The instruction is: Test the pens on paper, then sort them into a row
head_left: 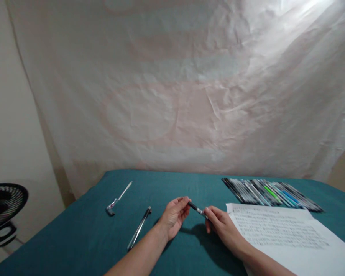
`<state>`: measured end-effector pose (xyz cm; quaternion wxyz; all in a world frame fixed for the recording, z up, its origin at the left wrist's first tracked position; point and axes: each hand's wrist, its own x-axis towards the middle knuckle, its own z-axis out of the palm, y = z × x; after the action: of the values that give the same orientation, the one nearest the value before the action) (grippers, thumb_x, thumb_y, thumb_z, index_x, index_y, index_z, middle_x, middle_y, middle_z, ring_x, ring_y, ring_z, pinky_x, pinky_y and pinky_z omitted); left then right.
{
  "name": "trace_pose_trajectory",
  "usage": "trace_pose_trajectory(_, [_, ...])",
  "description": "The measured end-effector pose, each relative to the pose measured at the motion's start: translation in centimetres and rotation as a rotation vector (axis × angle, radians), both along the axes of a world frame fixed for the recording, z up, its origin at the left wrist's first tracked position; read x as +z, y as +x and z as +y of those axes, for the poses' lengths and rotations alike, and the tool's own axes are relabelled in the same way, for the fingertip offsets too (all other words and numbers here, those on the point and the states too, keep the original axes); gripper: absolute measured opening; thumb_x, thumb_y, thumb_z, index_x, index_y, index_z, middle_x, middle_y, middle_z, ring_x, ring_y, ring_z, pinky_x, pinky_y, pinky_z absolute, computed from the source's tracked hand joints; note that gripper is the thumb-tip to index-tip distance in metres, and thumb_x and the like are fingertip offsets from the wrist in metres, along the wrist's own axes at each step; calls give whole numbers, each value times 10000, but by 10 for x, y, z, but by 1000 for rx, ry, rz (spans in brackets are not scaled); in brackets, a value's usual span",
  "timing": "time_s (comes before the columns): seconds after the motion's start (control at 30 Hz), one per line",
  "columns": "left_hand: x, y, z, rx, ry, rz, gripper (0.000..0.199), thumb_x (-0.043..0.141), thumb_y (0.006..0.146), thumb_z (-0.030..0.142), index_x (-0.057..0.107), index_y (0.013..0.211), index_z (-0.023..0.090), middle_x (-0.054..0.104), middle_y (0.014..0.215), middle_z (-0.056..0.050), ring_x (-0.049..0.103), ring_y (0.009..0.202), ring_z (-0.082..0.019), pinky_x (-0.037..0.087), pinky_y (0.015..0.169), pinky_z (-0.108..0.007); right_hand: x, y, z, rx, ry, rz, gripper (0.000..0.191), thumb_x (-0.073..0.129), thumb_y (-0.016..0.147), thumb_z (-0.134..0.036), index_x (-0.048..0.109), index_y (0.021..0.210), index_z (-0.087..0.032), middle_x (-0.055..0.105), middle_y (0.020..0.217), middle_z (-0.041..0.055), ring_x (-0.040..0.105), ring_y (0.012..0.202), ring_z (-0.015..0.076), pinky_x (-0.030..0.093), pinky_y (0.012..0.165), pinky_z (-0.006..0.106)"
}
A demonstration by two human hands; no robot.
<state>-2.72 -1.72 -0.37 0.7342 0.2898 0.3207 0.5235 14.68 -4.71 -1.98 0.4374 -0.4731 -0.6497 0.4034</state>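
Note:
A slim pen with a black end (196, 208) is stretched between my two hands above the green cloth. My left hand (174, 217) pinches its black end, and my right hand (222, 227) grips the other end, which the fingers partly hide. Left of my left forearm lies a clear and black pen (139, 229). Farther left on the cloth are a thin white refill-like stick (124, 191) and a small clear and black piece (110, 209) at its lower end.
Many pens (271, 193) lie side by side at the back right of the cloth-covered table (83, 230). Sheets of paper with handwriting (278, 230) lie in front of them, beside my right forearm. A black fan (5, 211) stands off the table's left side.

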Motion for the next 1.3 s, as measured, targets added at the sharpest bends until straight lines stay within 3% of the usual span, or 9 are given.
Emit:
trace_pose_trajectory(0.3, [6, -3, -2, -72, 84, -31, 207, 647, 696, 122, 622, 900, 99, 628, 979, -86, 587, 773, -83, 466, 717, -162, -4, 2, 3, -3, -48, -18, 473, 317, 832, -518, 566, 664, -152, 470, 453, -31, 335, 431, 81, 253, 445, 202])
trace_pose_trajectory(0.57, [-3, 5, -3, 71, 13, -88, 109, 679, 665, 149, 603, 733, 109, 636, 752, -38, 581, 653, -70, 494, 648, -158, -5, 1, 2, 6, -60, -7, 486, 322, 824, -533, 584, 692, -146, 451, 448, -34, 312, 419, 75, 226, 420, 203])
trace_pose_trajectory(0.73, [-3, 2, 0, 70, 21, -74, 120, 675, 668, 128, 617, 770, 104, 646, 797, -55, 596, 701, -86, 499, 677, -166, -3, -1, 1, 11, -86, 8, 450, 331, 819, -529, 573, 762, -154, 509, 481, -20, 339, 422, 83, 236, 419, 206])
trace_pose_trajectory(0.83, [-2, 1, 1, 99, 21, -73, 118, 669, 675, 130, 623, 781, 104, 647, 815, -58, 598, 734, -91, 495, 694, -165, -3, -1, 2, -28, -15, 22, 352, 467, 759, -507, 539, 838, -172, 555, 597, -10, 436, 517, 107, 304, 470, 205])
trace_pose_trajectory(0.93, [-1, 0, 2, 128, 19, -68, 107, 669, 675, 134, 628, 771, 107, 647, 811, -54, 597, 732, -90, 492, 701, -163, -5, -1, 3, -90, 81, -21, 299, 539, 719, -476, 527, 756, -180, 534, 663, -10, 465, 612, 125, 346, 545, 213])
trace_pose_trajectory(1.3, [4, -4, -1, 86, 21, 27, 199, 691, 656, 196, 652, 846, 151, 643, 856, -25, 556, 647, -51, 431, 585, -142, -5, -3, 2, -18, -17, -100, 473, 337, 811, -533, 595, 707, -151, 442, 470, -33, 394, 457, 100, 275, 458, 217])
